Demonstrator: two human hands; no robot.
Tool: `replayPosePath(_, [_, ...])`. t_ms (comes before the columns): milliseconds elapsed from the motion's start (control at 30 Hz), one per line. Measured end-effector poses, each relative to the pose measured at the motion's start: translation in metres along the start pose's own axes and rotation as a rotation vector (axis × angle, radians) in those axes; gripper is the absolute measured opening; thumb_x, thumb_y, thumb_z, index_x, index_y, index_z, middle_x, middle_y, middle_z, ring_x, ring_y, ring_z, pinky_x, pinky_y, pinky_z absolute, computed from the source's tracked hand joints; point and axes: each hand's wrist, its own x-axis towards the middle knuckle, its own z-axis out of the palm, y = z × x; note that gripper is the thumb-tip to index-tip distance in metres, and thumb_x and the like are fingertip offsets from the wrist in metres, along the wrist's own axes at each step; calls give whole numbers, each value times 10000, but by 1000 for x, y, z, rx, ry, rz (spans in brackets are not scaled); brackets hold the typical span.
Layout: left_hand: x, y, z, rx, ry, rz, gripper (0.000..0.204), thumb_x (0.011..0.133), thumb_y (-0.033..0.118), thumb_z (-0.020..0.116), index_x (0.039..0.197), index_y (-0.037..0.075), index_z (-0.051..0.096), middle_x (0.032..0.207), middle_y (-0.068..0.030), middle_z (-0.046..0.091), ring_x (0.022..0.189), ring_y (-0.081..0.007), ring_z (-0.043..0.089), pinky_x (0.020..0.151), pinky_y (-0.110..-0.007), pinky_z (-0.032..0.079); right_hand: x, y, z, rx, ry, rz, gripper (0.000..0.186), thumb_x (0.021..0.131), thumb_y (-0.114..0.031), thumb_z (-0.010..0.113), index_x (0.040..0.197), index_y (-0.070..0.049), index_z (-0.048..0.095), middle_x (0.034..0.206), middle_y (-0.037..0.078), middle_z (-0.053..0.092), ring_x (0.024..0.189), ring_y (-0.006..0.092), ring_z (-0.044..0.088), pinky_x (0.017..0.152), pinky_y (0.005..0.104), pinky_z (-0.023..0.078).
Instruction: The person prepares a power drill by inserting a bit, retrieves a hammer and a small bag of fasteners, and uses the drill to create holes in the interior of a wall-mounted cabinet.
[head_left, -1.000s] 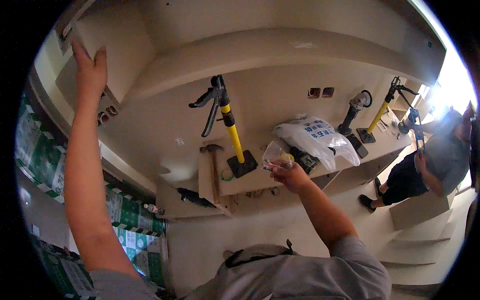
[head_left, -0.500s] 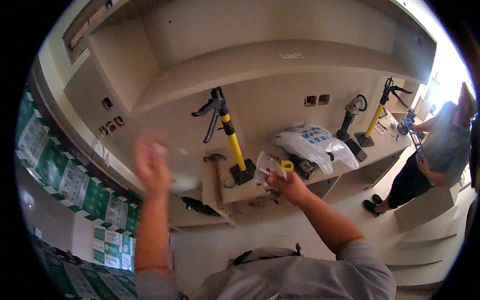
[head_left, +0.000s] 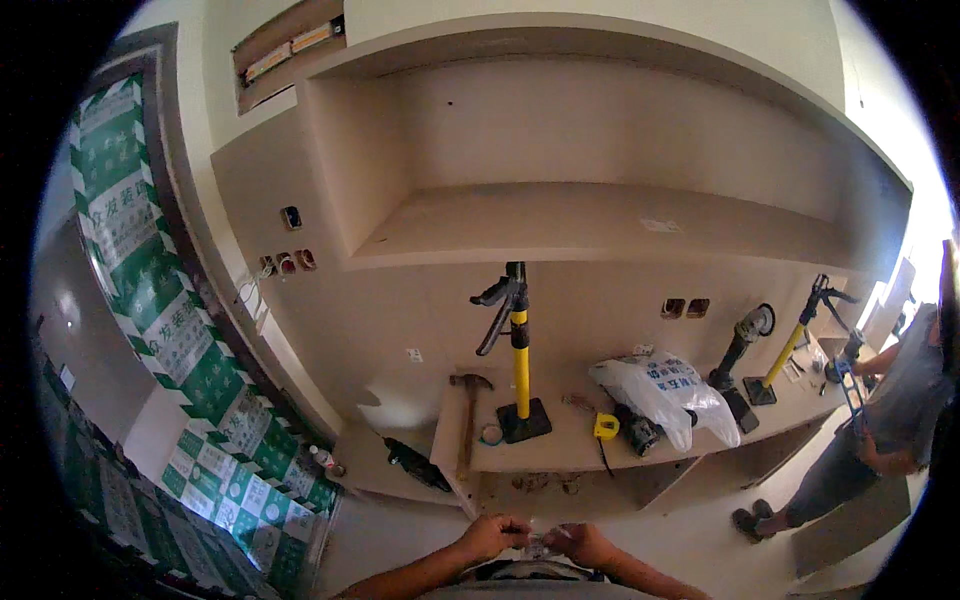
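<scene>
Close to my body at the bottom, my left hand [head_left: 492, 537] and my right hand [head_left: 583, 545] face each other. Between them is a small clear plastic bag [head_left: 540, 548], pinched at its two sides; its contents are too small to make out. On the bench [head_left: 575, 460] beyond them, a yellow tape measure [head_left: 606, 426] lies nearest my right hand. A hammer [head_left: 468, 420] with a wooden handle rests on the cabinet edge. Next to it are a roll of tape [head_left: 491, 434] and a yellow support rod [head_left: 521, 365] standing upright under the upper cabinet.
A white plastic bag [head_left: 668, 392] partly covers a black power tool [head_left: 637, 430]. Farther right stand an angle grinder [head_left: 745, 340] and a second yellow support rod [head_left: 783, 357]. Another person [head_left: 885, 410] works at the right. A black drill [head_left: 415, 464] lies on the lower left shelf.
Both hands have drawn back to my body; the right has carried the clear bag off the bench, and the left has come down to grip it too. The view has tilted up.
</scene>
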Motion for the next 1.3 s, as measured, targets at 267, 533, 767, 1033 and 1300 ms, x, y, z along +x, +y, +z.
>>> replayPosePath(267, [7, 0, -24, -65, -143, 42, 228, 932, 134, 738, 1103, -13, 703, 1017, -94, 728, 947, -164, 680, 858, -332, 558, 0, -12, 8, 143, 63, -4, 312, 996, -326, 635, 1099, -34, 669, 940, 124, 712, 873, 234, 655, 808, 372, 508])
replayPosePath(533, [34, 19, -65, 259, -232, 194, 263, 910, 210, 751, 1093, 24, 722, 1049, -39, 729, 922, -127, 645, 823, -299, 514, 15, -71, 7, 221, 199, -128, 263, 972, -291, 658, 1063, -45, 649, 972, 161, 697, 923, 329, 678, 791, 417, 525])
replayPosePath(767, [54, 33, -92, 404, -285, 176, 232, 891, 140, 724, 1109, 60, 720, 1037, -66, 735, 931, -143, 643, 840, -316, 509, 58, -66, 16, -299, 245, -230, 261, 920, -273, 719, 1048, -56, 649, 938, 163, 698, 879, 331, 690, 743, 401, 533])
replayPosePath(1033, [62, 21, -114, 292, -177, 578, 264, 865, 108, 723, 1121, 46, 701, 1012, -120, 730, 914, -245, 692, 840, -381, 537, 85, -91, 23, -158, 240, 217, 369, 961, -319, 651, 1208, -45, 643, 1028, 189, 721, 917, 366, 683, 781, 450, 524])
replayPosePath(1300, [86, 42, -117, 670, -7, 595, 275, 958, 292, 630, 1112, 76, 704, 976, -179, 714, 902, -390, 688, 805, -460, 539, 128, -59, -28, -241, 197, 54, 334, 974, -306, 656, 1196, -57, 658, 920, 173, 698, 810, 221, 679, 716, 397, 534])
